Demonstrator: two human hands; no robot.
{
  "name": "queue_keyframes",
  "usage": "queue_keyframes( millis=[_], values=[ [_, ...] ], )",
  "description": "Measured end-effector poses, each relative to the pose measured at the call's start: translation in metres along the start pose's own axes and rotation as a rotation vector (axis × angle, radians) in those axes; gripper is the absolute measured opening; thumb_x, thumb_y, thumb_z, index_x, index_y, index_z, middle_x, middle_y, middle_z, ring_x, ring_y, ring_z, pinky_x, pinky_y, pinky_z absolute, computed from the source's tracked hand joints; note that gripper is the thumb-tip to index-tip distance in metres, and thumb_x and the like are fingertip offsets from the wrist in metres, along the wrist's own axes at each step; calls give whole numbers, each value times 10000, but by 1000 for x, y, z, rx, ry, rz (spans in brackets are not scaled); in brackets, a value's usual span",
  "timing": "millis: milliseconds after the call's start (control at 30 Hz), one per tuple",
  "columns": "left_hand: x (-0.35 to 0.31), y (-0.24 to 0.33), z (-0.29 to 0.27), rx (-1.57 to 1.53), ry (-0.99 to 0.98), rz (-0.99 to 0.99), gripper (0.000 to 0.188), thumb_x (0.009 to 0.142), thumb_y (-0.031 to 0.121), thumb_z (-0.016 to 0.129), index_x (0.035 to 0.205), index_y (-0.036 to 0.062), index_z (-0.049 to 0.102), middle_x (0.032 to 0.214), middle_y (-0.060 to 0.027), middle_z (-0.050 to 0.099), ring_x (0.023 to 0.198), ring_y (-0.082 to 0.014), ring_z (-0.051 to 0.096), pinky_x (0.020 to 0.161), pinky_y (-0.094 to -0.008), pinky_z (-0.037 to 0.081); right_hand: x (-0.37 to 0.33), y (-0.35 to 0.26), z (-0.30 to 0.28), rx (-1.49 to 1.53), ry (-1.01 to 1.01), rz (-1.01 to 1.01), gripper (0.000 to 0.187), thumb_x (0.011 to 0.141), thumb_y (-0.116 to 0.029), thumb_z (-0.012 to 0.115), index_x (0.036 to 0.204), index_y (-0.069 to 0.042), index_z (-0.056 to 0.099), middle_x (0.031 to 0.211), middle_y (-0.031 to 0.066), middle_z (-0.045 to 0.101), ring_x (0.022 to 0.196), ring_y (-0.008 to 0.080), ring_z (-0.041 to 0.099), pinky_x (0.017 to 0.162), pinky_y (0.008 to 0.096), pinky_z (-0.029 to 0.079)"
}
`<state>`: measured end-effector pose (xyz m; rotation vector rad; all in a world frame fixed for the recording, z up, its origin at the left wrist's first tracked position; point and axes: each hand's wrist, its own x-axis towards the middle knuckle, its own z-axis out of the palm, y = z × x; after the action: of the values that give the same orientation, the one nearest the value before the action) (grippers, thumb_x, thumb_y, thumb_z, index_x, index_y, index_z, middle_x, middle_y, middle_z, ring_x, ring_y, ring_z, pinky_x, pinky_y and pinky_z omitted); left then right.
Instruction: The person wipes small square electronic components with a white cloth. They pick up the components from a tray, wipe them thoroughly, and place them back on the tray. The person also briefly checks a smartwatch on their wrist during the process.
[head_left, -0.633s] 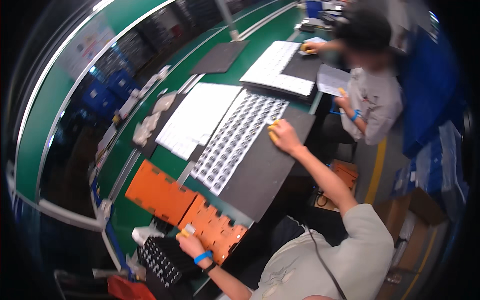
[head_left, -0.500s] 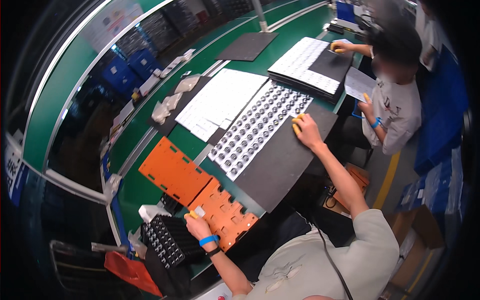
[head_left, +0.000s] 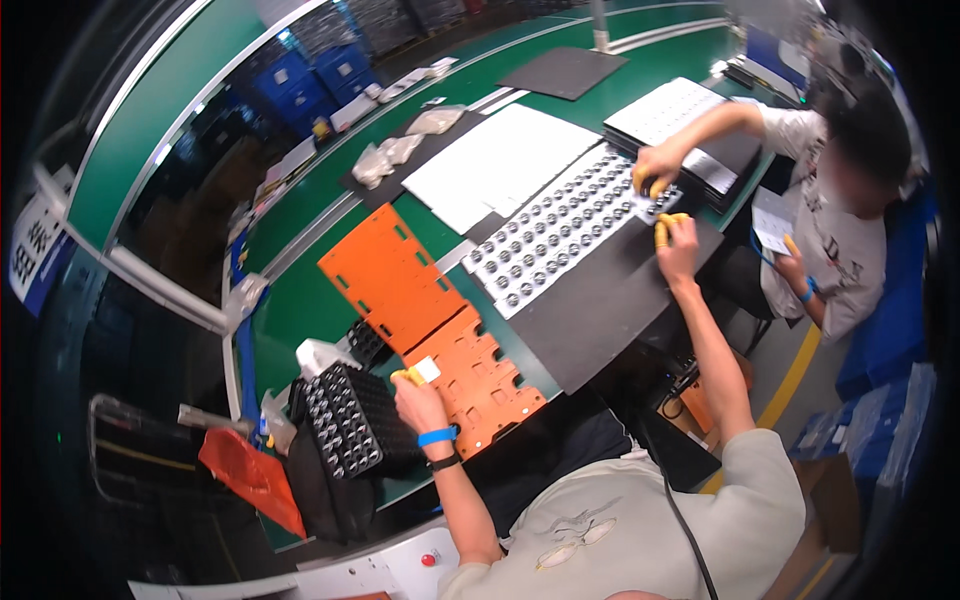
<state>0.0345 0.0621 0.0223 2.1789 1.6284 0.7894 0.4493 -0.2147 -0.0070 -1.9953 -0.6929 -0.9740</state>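
Note:
My left hand (head_left: 420, 405), with yellow finger covers, is over the orange slotted panel (head_left: 480, 395). Its closed fingertips pinch at a small white card (head_left: 427, 369). My right hand (head_left: 679, 247), also in yellow finger covers, is bent at the near right end of a white sheet (head_left: 490, 284) carrying rows of round dark parts (head_left: 560, 222). Thumb and finger are drawn close together there; whatever lies between them is too small to make out. Under that sheet is a dark grey board (head_left: 610, 315). A co-worker's hand (head_left: 658, 165) reaches down onto the sheet's far right end.
Left of the panel stands a black tray of shiny round parts (head_left: 342, 420). White sheets (head_left: 505, 165) and pale bags (head_left: 385, 158) lie farther back. At the far right is a stack of boards (head_left: 660, 112). The co-worker's other hand holds white paper (head_left: 773, 222).
The whole view has shifted. The co-worker's hand has come from the far stack onto the sheet of round parts. My right hand has slid a little along its edge; my left stays by the card.

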Motion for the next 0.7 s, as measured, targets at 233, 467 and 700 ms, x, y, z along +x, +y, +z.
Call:
queue_keyframes(
  millis=[233,467,700],
  values=[
    [-5,-7,10,-75,13,48,249,977,237,539,1002,-10,520,956,-281,641,905,-490,608,746,-546,477,-1,11,1,-61,44,92,207,857,-57,609,1030,57,609,1021,247,574,1001,447,528,883,502,438],
    [-4,-5,12,-98,-13,31,206,947,173,559,991,-17,493,967,-271,610,874,-475,618,733,-545,489,-5,20,1,-95,61,31,183,855,-38,598,1018,45,590,1002,228,581,986,428,530,887,497,430],
    [-6,-12,5,-165,88,52,226,972,230,561,1006,7,549,889,-242,664,870,-456,635,733,-516,486,-14,-7,-15,61,48,98,162,865,-12,607,1023,21,626,959,169,570,893,322,548,779,394,452]
  ],
)
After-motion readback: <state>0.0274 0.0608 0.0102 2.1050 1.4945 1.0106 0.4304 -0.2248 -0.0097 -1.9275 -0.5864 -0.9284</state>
